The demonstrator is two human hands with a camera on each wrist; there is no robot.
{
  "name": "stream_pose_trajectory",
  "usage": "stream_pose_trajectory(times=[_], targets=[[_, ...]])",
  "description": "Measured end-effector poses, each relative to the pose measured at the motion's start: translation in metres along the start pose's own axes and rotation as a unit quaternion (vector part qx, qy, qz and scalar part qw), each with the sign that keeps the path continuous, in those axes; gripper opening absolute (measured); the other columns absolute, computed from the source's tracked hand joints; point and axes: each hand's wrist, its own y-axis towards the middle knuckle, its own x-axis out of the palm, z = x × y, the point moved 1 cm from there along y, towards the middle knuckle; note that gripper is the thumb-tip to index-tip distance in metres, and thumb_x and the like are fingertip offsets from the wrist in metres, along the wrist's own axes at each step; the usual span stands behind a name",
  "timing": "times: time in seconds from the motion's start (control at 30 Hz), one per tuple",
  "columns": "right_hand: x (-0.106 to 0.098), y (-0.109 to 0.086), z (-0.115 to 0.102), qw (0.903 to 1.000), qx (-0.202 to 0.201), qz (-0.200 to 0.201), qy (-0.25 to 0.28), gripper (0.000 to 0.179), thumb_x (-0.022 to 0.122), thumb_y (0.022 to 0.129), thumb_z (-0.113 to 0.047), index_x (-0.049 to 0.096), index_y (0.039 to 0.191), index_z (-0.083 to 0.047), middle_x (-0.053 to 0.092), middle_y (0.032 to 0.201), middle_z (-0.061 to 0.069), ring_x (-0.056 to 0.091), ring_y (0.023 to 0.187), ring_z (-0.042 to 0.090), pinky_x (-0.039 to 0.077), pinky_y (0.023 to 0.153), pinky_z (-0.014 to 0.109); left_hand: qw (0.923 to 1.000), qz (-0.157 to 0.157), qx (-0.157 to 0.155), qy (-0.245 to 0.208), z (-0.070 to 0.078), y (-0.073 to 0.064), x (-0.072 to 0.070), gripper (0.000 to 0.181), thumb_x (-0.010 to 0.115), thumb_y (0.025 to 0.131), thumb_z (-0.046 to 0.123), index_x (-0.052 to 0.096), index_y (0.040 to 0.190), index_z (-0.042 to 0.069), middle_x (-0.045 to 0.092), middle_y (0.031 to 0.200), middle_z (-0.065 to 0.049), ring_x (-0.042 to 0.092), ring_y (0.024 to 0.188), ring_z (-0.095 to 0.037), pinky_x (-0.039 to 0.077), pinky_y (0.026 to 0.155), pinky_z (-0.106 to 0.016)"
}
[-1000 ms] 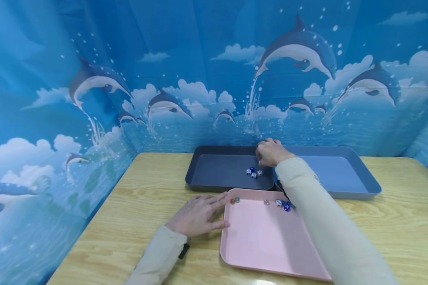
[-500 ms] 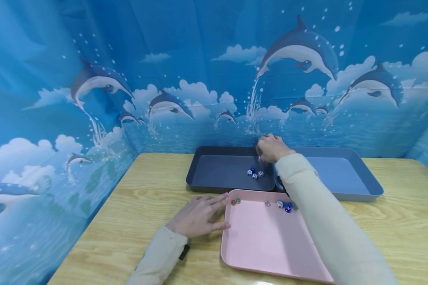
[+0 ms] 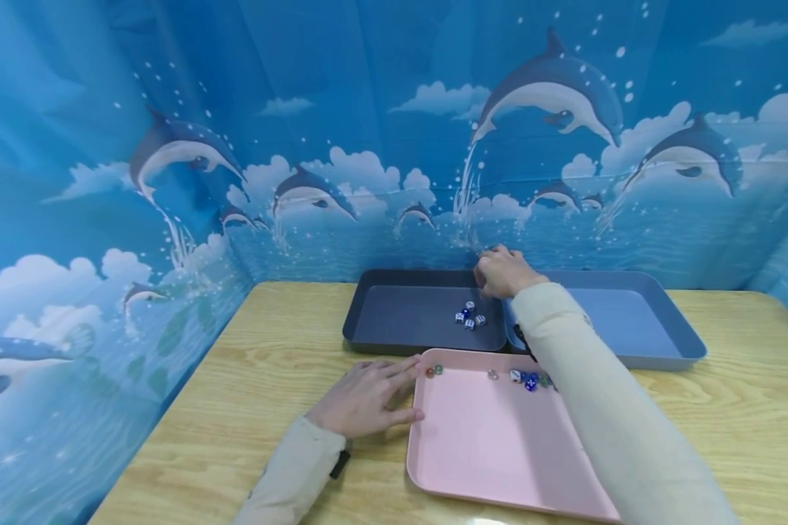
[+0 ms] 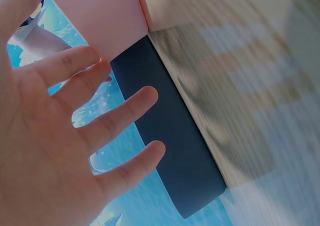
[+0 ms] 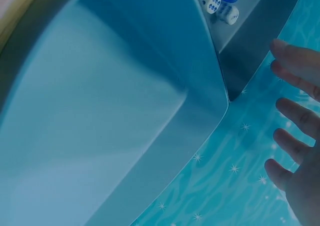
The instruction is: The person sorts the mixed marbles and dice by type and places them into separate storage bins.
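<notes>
My right hand (image 3: 504, 273) is over the back, where the dark tray (image 3: 394, 313) and the blue tray (image 3: 624, 313) meet. In the right wrist view its fingers (image 5: 295, 113) are spread and loosely bent, holding nothing. Below it, several white dice (image 3: 469, 324) with a blue die (image 3: 465, 313) among them lie in the right part of the dark tray. My left hand (image 3: 364, 401) lies beside the pink tray (image 3: 479, 445), fingers extended, fingertips at its left rim. The left wrist view shows those fingers (image 4: 120, 113) spread apart.
Along the pink tray's back edge lie an orange bead (image 3: 430, 372), a green bead (image 3: 438, 370), a clear pink bead (image 3: 492, 374), a white die (image 3: 515, 375) and blue dice (image 3: 530, 382). My right sleeve (image 3: 604, 394) crosses its right side. A dolphin-print curtain (image 3: 368, 131) hangs behind the table.
My right hand has let go of a white die, which now lies behind the others in the dark tray. That hand has shifted slightly up and right. My left hand stays put.
</notes>
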Motion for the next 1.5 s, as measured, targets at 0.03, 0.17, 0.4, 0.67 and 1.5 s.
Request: stream_pose_trajectory(times=[0.03,0.17,0.4,0.67,1.5], targets=[[0.0,0.0,0.0,1.0,-0.001,0.002,-0.001,0.015,0.076,0.091,-0.01,0.075,0.104,-0.003,0.062,0.12,0.018,0.046,0.121,0.043,0.032,0.107,0.064,1.0,-0.001,-0.001,0.0,0.0,0.0,0.0,0.072,0.058,0.098,0.057,0.04,0.158,0.02,0.04,0.159,-0.002,0.055,0.13,-0.032,0.043,0.107,-0.058],[0.0,-0.002,0.001,1.0,-0.005,0.003,-0.002,0.013,0.077,0.091,-0.011,0.074,0.102,-0.004,0.063,0.119,0.018,0.046,0.123,0.044,0.032,0.107,0.064,1.0,-0.006,-0.006,0.002,0.001,0.001,0.0,0.073,0.058,0.098,0.057,0.039,0.158,0.02,0.04,0.159,-0.002,0.055,0.131,-0.033,0.043,0.107,-0.058],[0.0,-0.005,0.0,0.9999,-0.012,-0.002,0.007,0.007,0.076,0.091,-0.01,0.074,0.095,-0.006,0.056,0.138,0.025,0.037,0.135,0.048,0.024,0.113,0.067,0.9999,-0.008,-0.009,0.005,0.001,0.001,0.0,0.073,0.058,0.098,0.059,0.039,0.158,0.021,0.039,0.159,-0.001,0.054,0.131,-0.032,0.042,0.107,-0.058],[0.001,-0.005,-0.004,0.9993,-0.037,0.005,0.007,0.01,0.075,0.09,-0.008,0.073,0.081,-0.012,0.04,0.154,0.028,0.023,0.145,0.052,0.019,0.114,0.07,1.0,-0.006,-0.005,0.005,0.0,0.0,0.0,0.073,0.058,0.098,0.058,0.039,0.158,0.019,0.04,0.159,-0.002,0.055,0.131,-0.032,0.043,0.106,-0.058],[0.001,-0.048,-0.006,0.9919,-0.107,0.061,0.03,0.007,0.083,0.085,-0.009,0.077,0.085,-0.013,0.028,0.16,0.028,0.013,0.148,0.052,0.012,0.114,0.073,0.9999,-0.007,-0.01,0.01,0.001,0.0,0.0,0.074,0.056,0.098,0.06,0.039,0.158,0.02,0.04,0.159,-0.002,0.054,0.132,-0.033,0.042,0.107,-0.058]])
